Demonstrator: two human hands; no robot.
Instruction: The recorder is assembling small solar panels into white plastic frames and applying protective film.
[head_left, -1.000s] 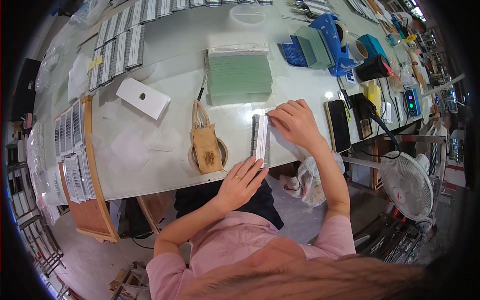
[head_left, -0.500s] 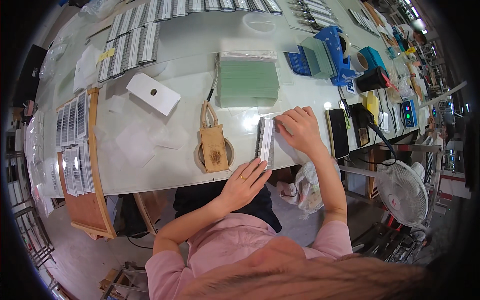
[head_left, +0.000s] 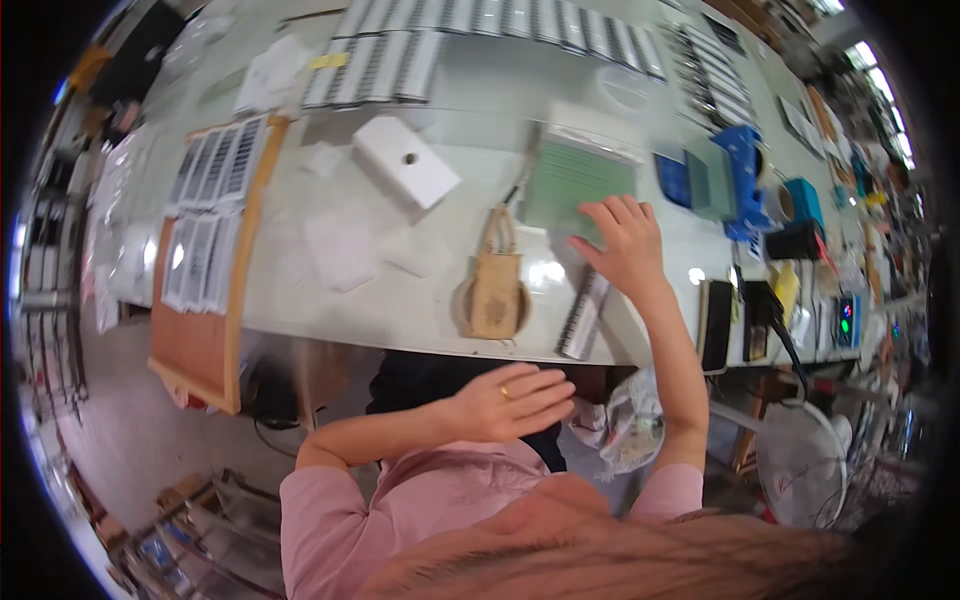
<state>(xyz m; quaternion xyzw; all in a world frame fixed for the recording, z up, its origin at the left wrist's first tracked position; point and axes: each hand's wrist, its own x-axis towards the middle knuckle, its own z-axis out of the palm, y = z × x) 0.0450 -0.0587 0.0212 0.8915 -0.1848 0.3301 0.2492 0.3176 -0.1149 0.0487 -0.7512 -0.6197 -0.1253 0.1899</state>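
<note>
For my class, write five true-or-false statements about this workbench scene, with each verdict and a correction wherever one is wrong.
1. A dark-and-white strip lies on the table near its front edge. True.
2. The left hand is pressing down on the strip. False: it is clear of the strip, on the person's side of the table edge.
3. The right hand is nearer to the green stack than the left hand is. True.
4. The white box has a round, dark hole in it. True.
5. The wooden tray stands to the right of the white box. False: the wooden tray is to its left.
</note>
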